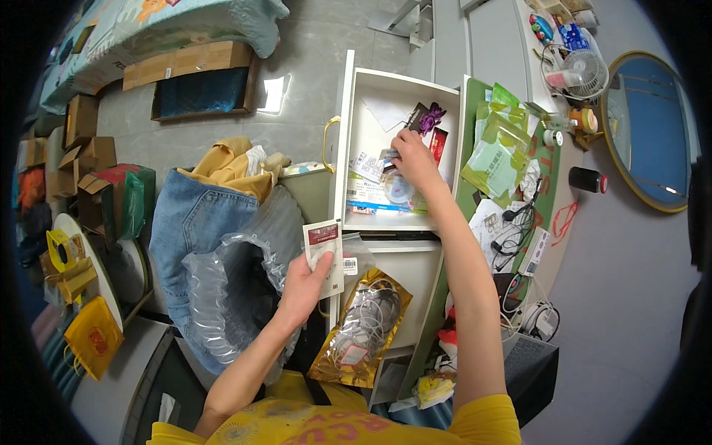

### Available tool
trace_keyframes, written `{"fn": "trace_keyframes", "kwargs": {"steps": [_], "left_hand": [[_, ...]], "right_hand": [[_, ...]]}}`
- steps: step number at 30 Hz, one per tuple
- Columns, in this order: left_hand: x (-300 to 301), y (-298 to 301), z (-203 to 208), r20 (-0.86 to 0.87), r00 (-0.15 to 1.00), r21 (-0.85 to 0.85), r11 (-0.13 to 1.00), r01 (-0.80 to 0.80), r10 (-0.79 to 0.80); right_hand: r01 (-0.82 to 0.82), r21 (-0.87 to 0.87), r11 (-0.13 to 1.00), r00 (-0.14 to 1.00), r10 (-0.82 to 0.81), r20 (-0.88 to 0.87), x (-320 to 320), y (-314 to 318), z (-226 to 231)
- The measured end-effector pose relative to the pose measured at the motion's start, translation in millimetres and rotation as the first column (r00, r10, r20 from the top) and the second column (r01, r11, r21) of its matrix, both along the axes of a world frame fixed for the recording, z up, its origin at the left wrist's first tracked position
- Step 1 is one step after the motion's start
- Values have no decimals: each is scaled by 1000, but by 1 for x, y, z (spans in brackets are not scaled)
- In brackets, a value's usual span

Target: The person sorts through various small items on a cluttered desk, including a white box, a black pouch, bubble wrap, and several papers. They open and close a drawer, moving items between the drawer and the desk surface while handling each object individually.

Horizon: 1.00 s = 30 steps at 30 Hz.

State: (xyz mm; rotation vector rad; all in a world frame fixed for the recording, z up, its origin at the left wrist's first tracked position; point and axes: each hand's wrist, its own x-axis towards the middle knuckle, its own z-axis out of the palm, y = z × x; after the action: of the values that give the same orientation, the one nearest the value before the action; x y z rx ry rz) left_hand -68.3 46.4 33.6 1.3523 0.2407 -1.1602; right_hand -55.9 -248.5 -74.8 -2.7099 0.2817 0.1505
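My left hand [302,285] grips a flat white packet [322,236] with a dark red printed band, thumb across its face. My right hand [414,157] reaches into an open white drawer [404,80]. Its fingers are bent together over a small bluish card-like piece; whether they pinch it is hard to see. Around them lie printed papers [368,165], a round clear item [398,188], a red packet [438,142] and a purple scrunchie [432,117] by a dark flat item. Below my left hand sits a gold foil bag [331,366] with a coiled white cable [377,313].
Left of the drawer stand jeans [174,222] and clear bubble wrap [202,289] in a heap. Green pouches [498,152] and black earphones [512,215] lie on the green-topped surface at right. Cardboard boxes [93,159], a desk fan [584,74] and a round mirror [645,126] stand farther off.
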Motion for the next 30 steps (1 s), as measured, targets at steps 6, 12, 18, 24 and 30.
{"fn": "trace_keyframes", "kwargs": {"steps": [6,12,18,24,30], "left_hand": [[-2,2,-4,-1,1000,-4,1000,-10,10],[0,-1,-5,-27,1000,33,999,6,-5],[-2,1,-9,11,999,7,999,-33,33],[-8,-5,-16,15,992,-5,993,-121,122],[-19,-11,-1,58,992,-102,989,-107,113]], "right_hand": [[-36,-25,999,997,34,-70,-1,7,4],[81,-4,997,988,-81,-131,-9,4,-5],[355,190,915,929,-322,-183,-17,4,8],[587,574,571,760,-632,-149,-44,28,53],[544,839,26,659,-632,-408,-88,139,129]]}}
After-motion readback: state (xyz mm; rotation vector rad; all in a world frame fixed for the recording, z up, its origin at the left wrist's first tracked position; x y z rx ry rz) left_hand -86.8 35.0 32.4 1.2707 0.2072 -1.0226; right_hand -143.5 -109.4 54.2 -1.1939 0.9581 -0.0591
